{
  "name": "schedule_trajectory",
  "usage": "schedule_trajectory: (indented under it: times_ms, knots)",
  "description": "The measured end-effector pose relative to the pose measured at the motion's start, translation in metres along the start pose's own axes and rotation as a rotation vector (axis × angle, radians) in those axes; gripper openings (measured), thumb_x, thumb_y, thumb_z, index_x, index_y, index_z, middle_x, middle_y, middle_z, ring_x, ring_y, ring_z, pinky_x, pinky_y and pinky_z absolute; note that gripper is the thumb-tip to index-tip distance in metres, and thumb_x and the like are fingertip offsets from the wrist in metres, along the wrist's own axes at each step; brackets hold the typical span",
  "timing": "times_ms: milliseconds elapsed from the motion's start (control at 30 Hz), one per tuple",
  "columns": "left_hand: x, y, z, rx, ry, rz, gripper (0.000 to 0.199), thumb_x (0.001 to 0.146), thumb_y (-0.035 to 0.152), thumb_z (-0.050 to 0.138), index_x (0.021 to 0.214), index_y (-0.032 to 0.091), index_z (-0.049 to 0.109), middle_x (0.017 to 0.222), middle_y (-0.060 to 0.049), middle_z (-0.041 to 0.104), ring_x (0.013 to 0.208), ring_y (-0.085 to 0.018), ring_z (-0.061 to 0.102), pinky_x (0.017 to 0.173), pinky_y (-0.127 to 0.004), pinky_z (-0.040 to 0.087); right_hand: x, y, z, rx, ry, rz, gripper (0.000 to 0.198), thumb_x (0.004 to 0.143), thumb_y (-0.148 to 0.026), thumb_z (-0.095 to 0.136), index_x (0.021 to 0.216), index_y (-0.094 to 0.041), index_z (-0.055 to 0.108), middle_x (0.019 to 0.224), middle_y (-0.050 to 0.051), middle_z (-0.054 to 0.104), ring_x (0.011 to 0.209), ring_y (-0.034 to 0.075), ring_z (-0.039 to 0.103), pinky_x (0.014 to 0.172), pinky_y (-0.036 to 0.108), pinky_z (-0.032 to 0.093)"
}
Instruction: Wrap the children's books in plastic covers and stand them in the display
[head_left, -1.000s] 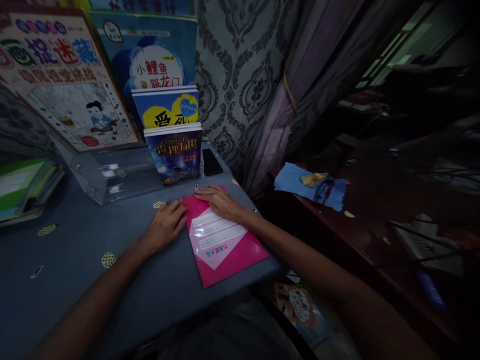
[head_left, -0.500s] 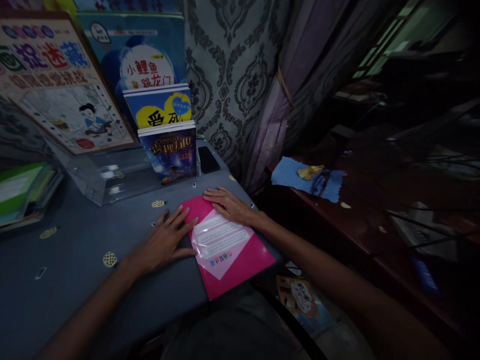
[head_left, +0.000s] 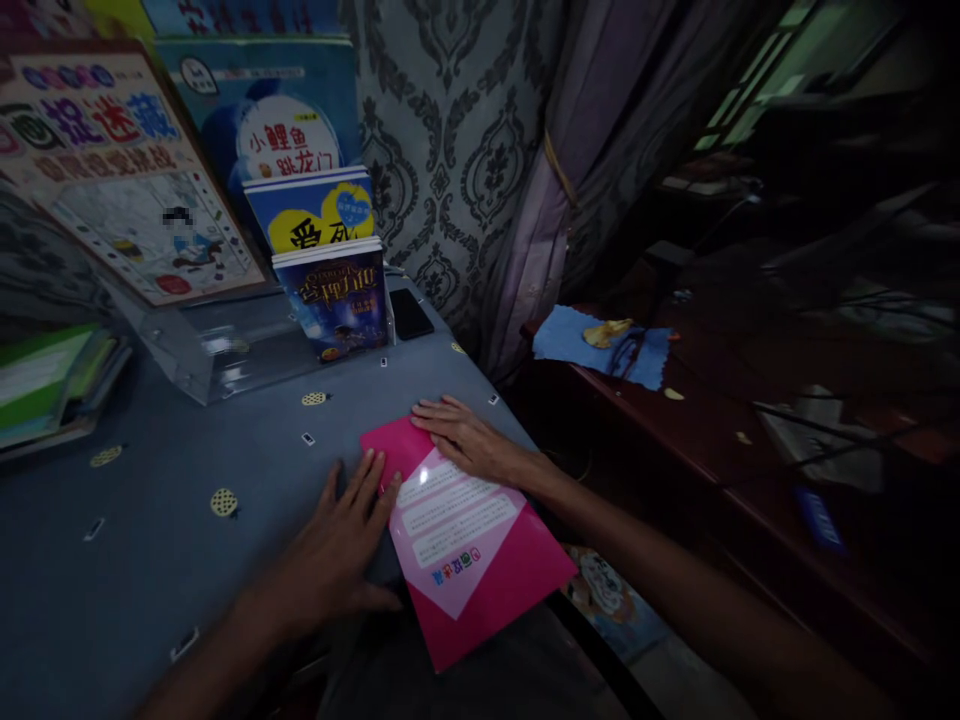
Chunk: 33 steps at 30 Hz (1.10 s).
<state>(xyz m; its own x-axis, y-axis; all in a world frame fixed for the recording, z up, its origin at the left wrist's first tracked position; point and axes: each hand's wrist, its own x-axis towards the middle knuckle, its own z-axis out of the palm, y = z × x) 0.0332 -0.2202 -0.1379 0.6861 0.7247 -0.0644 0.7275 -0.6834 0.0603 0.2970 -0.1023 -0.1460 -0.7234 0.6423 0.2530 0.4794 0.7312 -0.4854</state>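
Note:
A pink book [head_left: 517, 565] with a pale diamond panel of text lies at the table's front edge, its near part reaching out past the edge. Its printed title is upside down to me. My left hand [head_left: 334, 545] has its fingers spread, with the fingertips on the book's left border and the thumb pointing toward the table edge. Flat on the upper right corner rests my right hand [head_left: 469, 440], fingers stretched out together. Neither hand is wrapped around the book.
A clear acrylic stand [head_left: 191, 365] holds several upright books, a dark blue one [head_left: 337, 300] in front. A black phone [head_left: 410, 314] lies beside it. Stacked books [head_left: 56, 385] sit at left. Right of the gap, a reddish-brown surface [head_left: 600, 395] carries a blue cloth [head_left: 562, 335].
The pink book has slid toward my body, and more of it overhangs the table edge. Both hands have moved nearer with it, staying on its far part.

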Motion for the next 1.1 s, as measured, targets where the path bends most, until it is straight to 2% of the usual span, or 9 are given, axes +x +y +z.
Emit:
schedule_trajectory:
  times_ms: [100,233,433,533,700,800,900,1000,1100]
  knots:
    - [0.001,0.016,0.014,0.094,0.046,-0.062,0.099,0.088,0.070,0.057,0.161,0.011,0.024,0.164,-0.030,0.023,0.155,-0.045,0.016,0.116,-0.071,0.028,-0.002,-0.001,0.000,0.008,-0.011,0.006,0.045,0.098,-0.016,0.047,0.141,-0.020,0.061,0.149,0.014,0.058,0.144,0.024,0.047,0.123,0.056,0.030]
    - [0.002,0.027,0.028,0.183,0.153,-0.094,0.086,0.093,0.068,0.050,0.157,0.011,0.036,0.160,-0.029,0.034,0.152,-0.045,0.028,0.116,-0.070,0.031,-0.003,-0.003,-0.003,0.042,-0.033,0.006,0.046,0.098,-0.017,0.049,0.142,-0.022,0.060,0.149,0.013,0.057,0.145,0.024,0.047,0.123,0.057,0.028]
    - [0.000,0.021,0.019,0.230,0.303,-0.011,0.076,0.098,0.066,0.043,0.151,0.012,0.044,0.150,-0.025,0.052,0.143,-0.039,0.047,0.114,-0.059,0.041,-0.004,-0.012,-0.013,0.083,-0.088,0.010,0.045,0.100,-0.020,0.048,0.143,-0.017,0.059,0.150,0.017,0.055,0.146,0.025,0.045,0.124,0.057,0.025]
    - [-0.002,0.016,0.008,0.178,0.309,0.000,0.070,0.099,0.063,0.043,0.151,0.015,0.046,0.148,-0.020,0.056,0.141,-0.034,0.051,0.115,-0.053,0.043,-0.004,-0.015,-0.020,0.128,-0.122,0.019,0.044,0.102,-0.028,0.049,0.142,-0.015,0.059,0.150,0.018,0.055,0.146,0.027,0.045,0.124,0.057,0.025]
    - [-0.003,0.011,-0.005,0.065,0.288,-0.017,0.060,0.100,0.052,0.050,0.150,0.020,0.047,0.146,-0.016,0.060,0.136,-0.031,0.057,0.109,-0.049,0.051,-0.005,-0.013,-0.029,0.305,-0.143,0.034,0.044,0.104,-0.045,0.048,0.139,-0.023,0.063,0.147,0.013,0.059,0.145,0.026,0.046,0.124,0.055,0.026]
    - [-0.004,0.005,-0.013,-0.026,0.314,-0.045,0.054,0.100,0.044,0.051,0.150,0.023,0.048,0.145,-0.014,0.061,0.133,-0.030,0.059,0.105,-0.048,0.055,-0.007,-0.009,-0.035,0.444,-0.179,0.035,0.054,0.104,-0.060,0.041,0.134,-0.024,0.067,0.143,0.010,0.063,0.145,0.026,0.046,0.124,0.054,0.026]
    - [-0.003,-0.003,-0.027,-0.177,0.393,-0.023,0.045,0.101,0.035,0.049,0.144,0.023,0.055,0.138,-0.013,0.066,0.128,-0.028,0.063,0.104,-0.044,0.057,-0.013,-0.008,-0.038,0.611,-0.181,0.076,0.067,0.101,-0.071,0.032,0.124,-0.024,0.074,0.138,0.009,0.068,0.141,0.026,0.052,0.123,0.050,0.030]
    - [0.000,-0.012,-0.041,-0.343,0.457,0.005,0.042,0.100,0.038,0.051,0.138,0.023,0.059,0.130,-0.012,0.071,0.121,-0.027,0.068,0.100,-0.041,0.059,-0.025,-0.007,-0.038,0.750,-0.157,0.146,0.069,0.101,-0.070,0.032,0.118,-0.022,0.077,0.134,0.010,0.070,0.134,0.027,0.059,0.121,0.050,0.033]
    - [0.005,-0.018,-0.047,-0.457,0.546,-0.043,0.037,0.100,0.041,0.048,0.131,0.025,0.062,0.124,-0.011,0.074,0.113,-0.026,0.072,0.094,-0.040,0.060,-0.041,-0.009,-0.037,0.795,-0.141,0.167,0.054,0.100,-0.063,0.047,0.125,-0.023,0.074,0.136,0.009,0.069,0.135,0.027,0.058,0.123,0.049,0.030]
